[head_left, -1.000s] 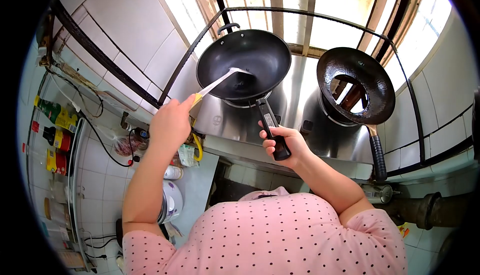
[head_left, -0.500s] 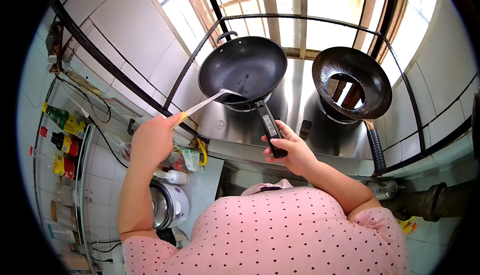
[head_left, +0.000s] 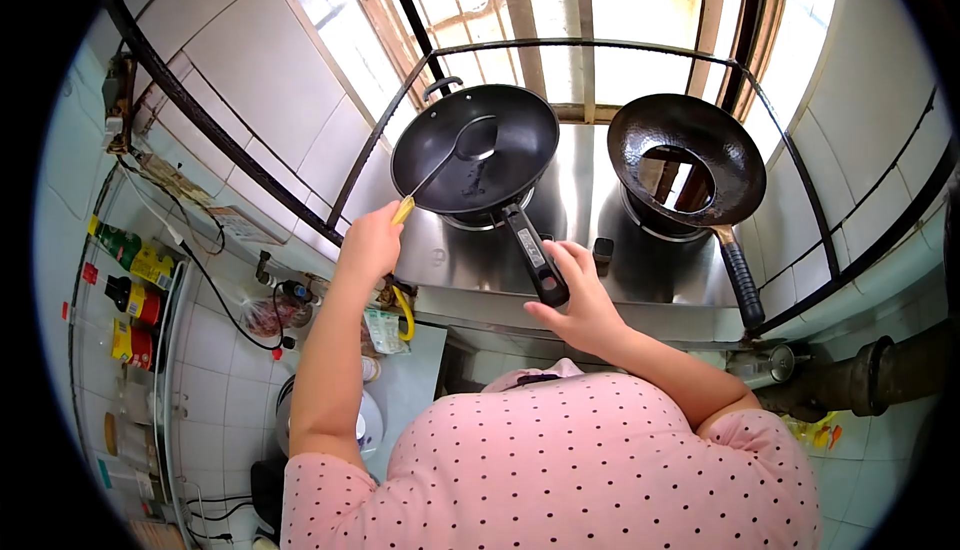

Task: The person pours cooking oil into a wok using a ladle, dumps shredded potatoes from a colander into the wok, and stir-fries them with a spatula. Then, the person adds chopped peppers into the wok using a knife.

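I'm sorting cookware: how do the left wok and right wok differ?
The left wok has a smooth, matte interior; the right wok's looks hammered and glossy. The left wok has a far loop handle; the right wok shows none. Both are dark, long-handled and on the stove.

The bare left hand (head_left: 372, 242) is curled in a grip, left arm (head_left: 335, 370) outstretched; the bare right hand (head_left: 580, 300) spreads loosely. The right arm (head_left: 672, 365) bends.
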Available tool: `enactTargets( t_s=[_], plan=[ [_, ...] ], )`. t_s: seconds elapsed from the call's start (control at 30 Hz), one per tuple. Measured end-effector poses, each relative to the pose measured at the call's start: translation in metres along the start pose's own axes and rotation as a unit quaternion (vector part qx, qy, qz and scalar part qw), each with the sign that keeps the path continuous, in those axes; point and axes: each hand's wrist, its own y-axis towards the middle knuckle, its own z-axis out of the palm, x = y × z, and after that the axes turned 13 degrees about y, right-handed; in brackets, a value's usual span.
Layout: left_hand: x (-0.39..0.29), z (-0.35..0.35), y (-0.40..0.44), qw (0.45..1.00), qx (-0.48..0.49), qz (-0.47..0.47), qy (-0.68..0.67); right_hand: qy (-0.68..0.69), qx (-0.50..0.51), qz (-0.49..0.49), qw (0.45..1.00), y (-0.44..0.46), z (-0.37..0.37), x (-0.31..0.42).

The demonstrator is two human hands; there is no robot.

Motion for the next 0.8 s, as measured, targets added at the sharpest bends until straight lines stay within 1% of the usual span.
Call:
enactTargets(
  t_s=[0.03,0.07,0.1,0.2,0.23,0.3,0.33,0.4,0.47,0.57,0.67,0.77,0.8],
  plan=[
    [-0.004,-0.009,0.006,0.993,0.061,-0.052,-0.082,-0.015,0.017,-0.004,1.000,0.001,-0.003,0.006],
    [-0.011,-0.022,0.012,0.974,0.121,-0.103,-0.163,-0.029,0.034,-0.008,0.999,0.002,-0.004,0.012],
    [-0.014,-0.030,0.018,0.941,0.180,-0.152,-0.241,-0.043,0.050,-0.012,0.998,0.003,-0.005,0.016],
    [-0.010,-0.040,0.040,0.915,0.298,-0.160,-0.219,-0.134,0.060,-0.069,0.987,0.007,-0.005,0.008],
    [-0.013,-0.050,0.044,0.912,0.321,-0.157,-0.202,-0.153,0.079,-0.071,0.982,0.009,-0.006,0.005],
    [-0.011,-0.058,0.053,0.911,0.373,-0.109,-0.138,-0.192,0.115,-0.077,0.972,0.010,-0.009,0.002],
    [-0.010,-0.062,0.057,0.908,0.398,-0.085,-0.105,-0.190,0.121,-0.067,0.972,0.010,-0.009,0.002],
    [-0.003,-0.078,0.060,0.920,0.386,-0.051,-0.036,-0.187,0.132,-0.049,0.972,0.011,-0.010,0.004],
    [0.003,-0.106,0.066,0.921,0.388,-0.029,0.025,-0.195,0.142,-0.063,0.969,0.012,-0.012,0.004],
    [-0.002,-0.153,0.068,0.911,0.402,-0.046,0.083,-0.216,0.161,-0.074,0.960,0.014,-0.013,0.003],
    [-0.012,-0.163,0.071,0.907,0.400,-0.056,0.120,-0.237,0.189,-0.071,0.950,0.019,-0.017,0.008],
    [-0.019,-0.147,0.080,0.906,0.389,-0.077,0.145,-0.247,0.208,-0.067,0.944,0.022,-0.019,0.009],
    [-0.020,-0.138,0.083,0.912,0.379,-0.081,0.131,-0.249,0.212,-0.066,0.943,0.022,-0.019,0.009]
  ],
)
